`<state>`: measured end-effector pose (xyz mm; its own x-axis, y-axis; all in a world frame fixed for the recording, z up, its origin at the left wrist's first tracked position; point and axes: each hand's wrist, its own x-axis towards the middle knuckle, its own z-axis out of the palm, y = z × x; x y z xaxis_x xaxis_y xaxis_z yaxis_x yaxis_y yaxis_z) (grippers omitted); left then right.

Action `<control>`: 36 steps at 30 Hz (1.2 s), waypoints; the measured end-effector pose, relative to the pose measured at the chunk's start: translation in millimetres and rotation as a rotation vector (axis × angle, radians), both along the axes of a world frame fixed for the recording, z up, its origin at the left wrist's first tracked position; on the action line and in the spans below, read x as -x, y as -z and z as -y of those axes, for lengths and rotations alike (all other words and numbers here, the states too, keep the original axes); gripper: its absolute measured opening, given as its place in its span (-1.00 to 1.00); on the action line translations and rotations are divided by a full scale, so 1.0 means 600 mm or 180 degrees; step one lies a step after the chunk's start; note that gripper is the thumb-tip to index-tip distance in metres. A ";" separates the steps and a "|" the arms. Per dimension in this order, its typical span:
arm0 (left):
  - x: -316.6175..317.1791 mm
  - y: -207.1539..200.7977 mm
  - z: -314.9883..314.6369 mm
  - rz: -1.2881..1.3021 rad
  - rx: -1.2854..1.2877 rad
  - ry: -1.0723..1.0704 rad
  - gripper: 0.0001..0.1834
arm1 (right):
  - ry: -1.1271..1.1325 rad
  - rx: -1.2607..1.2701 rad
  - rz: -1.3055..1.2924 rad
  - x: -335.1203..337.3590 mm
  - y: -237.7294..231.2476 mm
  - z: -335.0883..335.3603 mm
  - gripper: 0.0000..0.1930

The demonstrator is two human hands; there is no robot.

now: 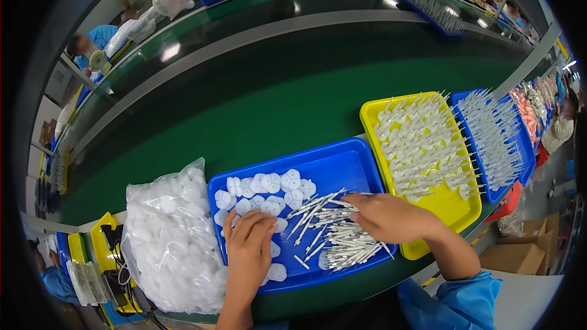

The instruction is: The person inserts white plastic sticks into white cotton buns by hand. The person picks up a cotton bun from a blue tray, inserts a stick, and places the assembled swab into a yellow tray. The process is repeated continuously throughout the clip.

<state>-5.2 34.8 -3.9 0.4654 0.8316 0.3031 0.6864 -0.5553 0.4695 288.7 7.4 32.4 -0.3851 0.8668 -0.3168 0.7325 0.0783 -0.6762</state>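
A blue tray (pixel 342 157) lies in front of me. White rounded plastic pieces (pixel 267 182) with lobed edges fill its left part, and a loose pile of thin white sticks (pixel 351 245) its right. Over the plastic pieces, my left hand (pixel 247 241) is open, its fingers slightly bent and fingertips down among them. My right hand (pixel 388 215) reaches over the sticks from the right, thumb and fingers pinched at a white stick at the pile's upper edge. The hand partly covers its fingertips.
Left of the tray stands a clear bag (pixel 168 238) full of white pieces. On the right, a yellow tray (pixel 449 223) and another blue tray (pixel 526 146) hold rows of upright sticks. A green conveyor belt (pixel 263 91) runs beyond. Other people work along the far line.
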 end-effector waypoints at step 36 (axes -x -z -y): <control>-0.028 0.006 0.030 0.3423 0.2564 0.0910 -0.84 | 0.1556 0.2495 -0.4114 0.122 0.031 0.038 -0.77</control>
<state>11.3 16.6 -7.7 0.4935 0.8636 0.1035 -0.3085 0.0625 0.9492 215.8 -15.2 13.9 -0.4827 0.7686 -0.4197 -0.4939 -0.6347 -0.5943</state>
